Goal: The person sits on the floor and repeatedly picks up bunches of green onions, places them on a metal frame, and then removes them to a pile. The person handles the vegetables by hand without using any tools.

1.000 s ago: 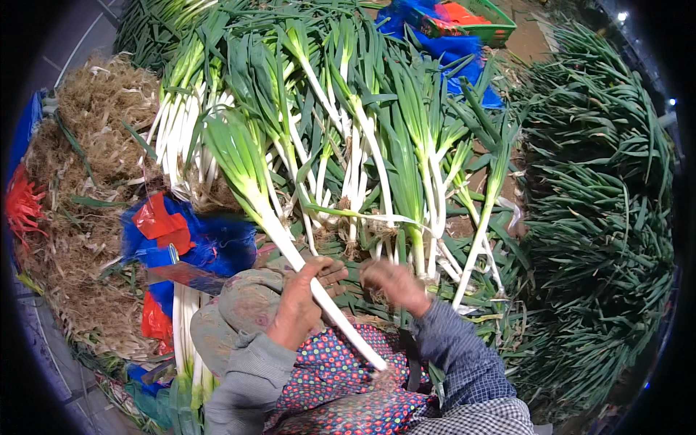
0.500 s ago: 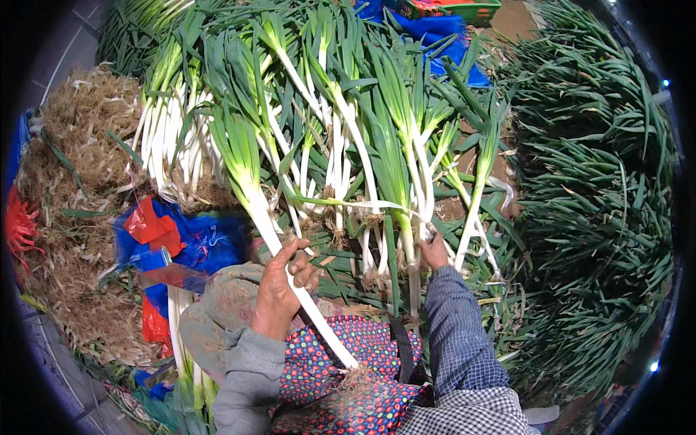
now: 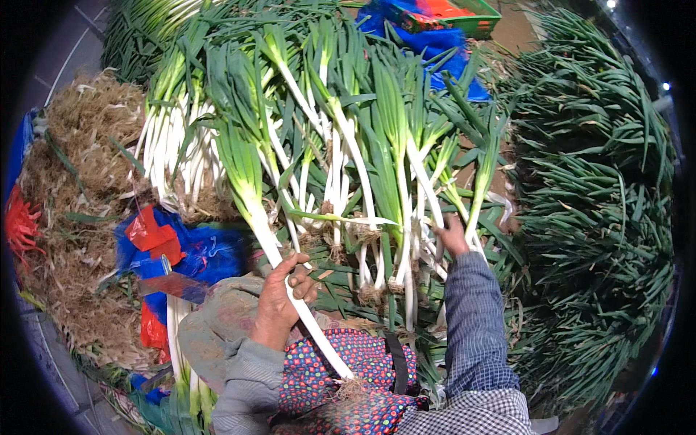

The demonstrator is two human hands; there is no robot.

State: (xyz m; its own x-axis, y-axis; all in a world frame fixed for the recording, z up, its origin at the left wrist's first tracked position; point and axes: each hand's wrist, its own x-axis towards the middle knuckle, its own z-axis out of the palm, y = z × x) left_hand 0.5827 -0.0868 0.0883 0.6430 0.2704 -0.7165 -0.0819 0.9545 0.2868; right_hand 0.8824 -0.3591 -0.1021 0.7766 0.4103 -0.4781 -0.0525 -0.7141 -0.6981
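My left hand (image 3: 283, 297) is closed round the white stalk of a long scallion (image 3: 326, 341), its leaves up and its hairy roots over my patterned apron (image 3: 304, 362). My right hand (image 3: 453, 235), reached out to the right, has its fingers closed on the white stalk of another scallion (image 3: 424, 174) lying among loose ones (image 3: 348, 145), fingertips partly hidden. Left of my left hand, a flat metal blade (image 3: 181, 286) sits above upright white stalks, beside blue plastic (image 3: 210, 250) and orange plastic (image 3: 145, 232).
A heap of roots and trimmings (image 3: 87, 304) covers the left side. Dense rows of green tops (image 3: 587, 217) fill the right. At the back are a green crate (image 3: 482, 25) with orange contents and blue mesh (image 3: 453, 58). Grey paving (image 3: 58, 370) shows at the left rim.
My right hand has moved forward and right from beside my left hand to a scallion stalk and closed on it. My left hand keeps its scallion, with only slight movement.
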